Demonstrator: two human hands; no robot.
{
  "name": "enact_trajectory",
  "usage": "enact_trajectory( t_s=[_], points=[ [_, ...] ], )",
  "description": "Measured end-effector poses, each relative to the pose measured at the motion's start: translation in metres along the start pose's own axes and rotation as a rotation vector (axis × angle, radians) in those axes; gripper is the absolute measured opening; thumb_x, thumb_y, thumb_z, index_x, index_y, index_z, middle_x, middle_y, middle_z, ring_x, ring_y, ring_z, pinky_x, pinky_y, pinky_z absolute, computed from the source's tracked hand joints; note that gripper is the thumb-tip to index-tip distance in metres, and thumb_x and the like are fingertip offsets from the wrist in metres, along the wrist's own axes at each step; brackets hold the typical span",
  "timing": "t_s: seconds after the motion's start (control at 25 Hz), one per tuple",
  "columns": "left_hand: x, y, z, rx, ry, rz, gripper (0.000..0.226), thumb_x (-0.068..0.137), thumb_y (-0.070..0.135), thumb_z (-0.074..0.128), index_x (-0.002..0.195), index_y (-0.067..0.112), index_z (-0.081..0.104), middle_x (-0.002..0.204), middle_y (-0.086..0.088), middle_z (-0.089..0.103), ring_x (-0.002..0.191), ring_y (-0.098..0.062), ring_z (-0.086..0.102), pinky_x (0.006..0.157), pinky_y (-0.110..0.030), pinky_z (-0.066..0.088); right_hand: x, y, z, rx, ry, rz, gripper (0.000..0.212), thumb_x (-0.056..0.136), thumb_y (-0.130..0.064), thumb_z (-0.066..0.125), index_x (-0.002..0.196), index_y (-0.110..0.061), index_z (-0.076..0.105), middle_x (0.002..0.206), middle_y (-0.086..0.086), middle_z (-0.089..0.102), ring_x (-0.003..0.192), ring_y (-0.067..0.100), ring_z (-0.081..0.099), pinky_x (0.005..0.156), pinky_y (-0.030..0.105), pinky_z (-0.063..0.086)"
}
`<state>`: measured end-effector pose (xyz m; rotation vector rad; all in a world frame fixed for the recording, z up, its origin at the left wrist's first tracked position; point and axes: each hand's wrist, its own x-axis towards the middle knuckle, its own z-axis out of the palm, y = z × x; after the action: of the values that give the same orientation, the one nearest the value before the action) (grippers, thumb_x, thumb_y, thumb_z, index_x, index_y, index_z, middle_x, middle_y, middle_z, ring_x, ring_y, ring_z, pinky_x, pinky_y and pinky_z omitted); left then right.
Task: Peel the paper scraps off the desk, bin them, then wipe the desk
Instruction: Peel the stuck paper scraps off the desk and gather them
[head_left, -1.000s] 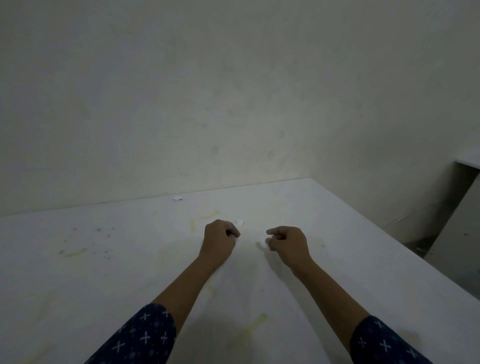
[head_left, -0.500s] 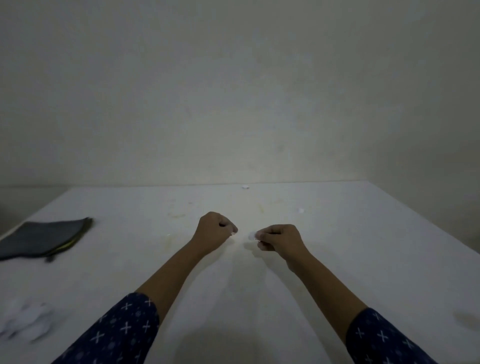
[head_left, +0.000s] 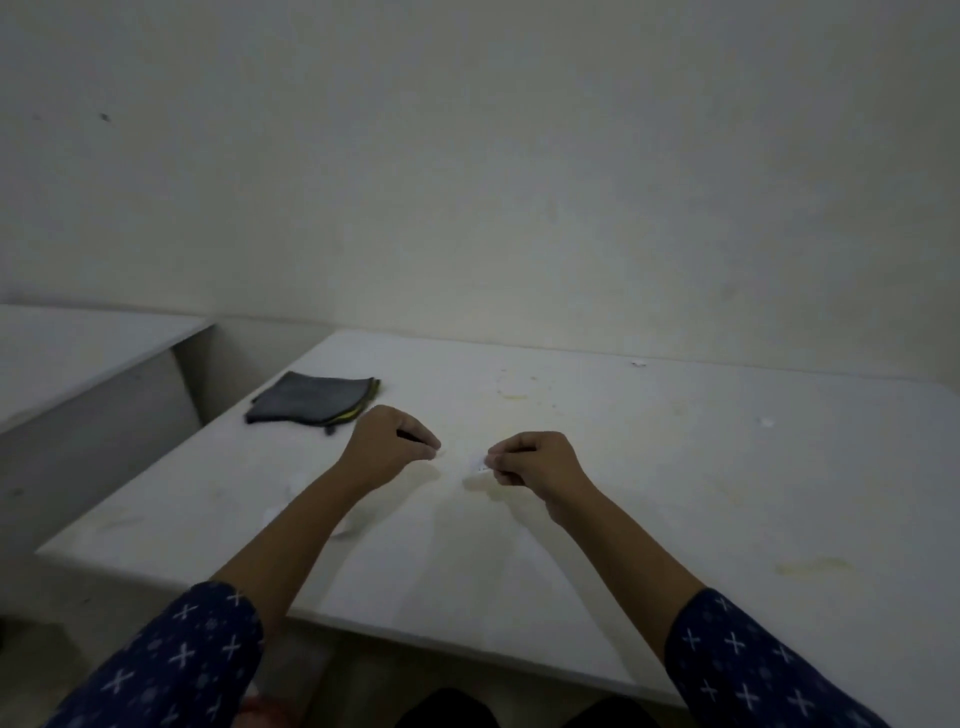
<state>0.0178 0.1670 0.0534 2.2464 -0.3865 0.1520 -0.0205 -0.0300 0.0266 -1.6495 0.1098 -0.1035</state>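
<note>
View swung left, right hand (head_left: 535, 460) grip pinching paper scrap (head_left: 479, 461), left hand (head_left: 387, 447) fisted.

matt white desk (head_left: 597, 519), grey cloth (head_left: 311, 397)

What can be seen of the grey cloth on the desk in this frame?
The cloth is dark grey, soft-looking fabric, folded flat into a rough rectangle, with a yellow-green edge showing along its right side and near corner. It lies on the white desk near the far left corner, close to the left edge. Nothing rests on it and neither hand touches it; the left hand hovers just to its right, closed in a pinch.
</note>
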Motion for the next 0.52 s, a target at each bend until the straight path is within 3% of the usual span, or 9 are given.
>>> enact_trajectory(
  t_s=[0.16,0.36,0.52],
  points=[
    [-0.025,-0.036,-0.051,0.059,0.105,-0.025,0.008,0.071,0.007,0.075,0.079,0.009,0.076,0.071,-0.002,0.069,0.058,0.007,0.061,0.056,-0.001,0.042,-0.003,0.000,0.058,-0.024,-0.117,0.012,0.004,0.076,0.005,0.069,0.079,0.007,0.070,0.061,0.012,0.061,0.047,0.014,0.054,0.055,0.020,0.052],
    [-0.048,-0.073,-0.082,0.121,0.212,-0.086,0.010,0.079,0.007,0.068,0.086,0.008,0.075,0.084,-0.004,0.071,0.069,-0.001,0.059,0.061,0.000,0.041,-0.008,0.000,0.122,-0.007,-0.188,0.002,0.004,0.079,0.003,0.067,0.078,0.001,0.071,0.069,0.016,0.065,0.057,0.018,0.061,0.068,0.028,0.058],
    [-0.048,-0.087,-0.079,0.170,0.233,-0.040,0.011,0.082,0.008,0.065,0.088,0.009,0.074,0.090,-0.004,0.070,0.067,0.001,0.056,0.060,0.000,0.039,-0.002,-0.004,0.152,-0.018,-0.164,-0.016,0.008,0.080,0.000,0.067,0.085,0.004,0.072,0.067,0.012,0.065,0.056,0.016,0.059,0.058,0.021,0.054]
  ],
)
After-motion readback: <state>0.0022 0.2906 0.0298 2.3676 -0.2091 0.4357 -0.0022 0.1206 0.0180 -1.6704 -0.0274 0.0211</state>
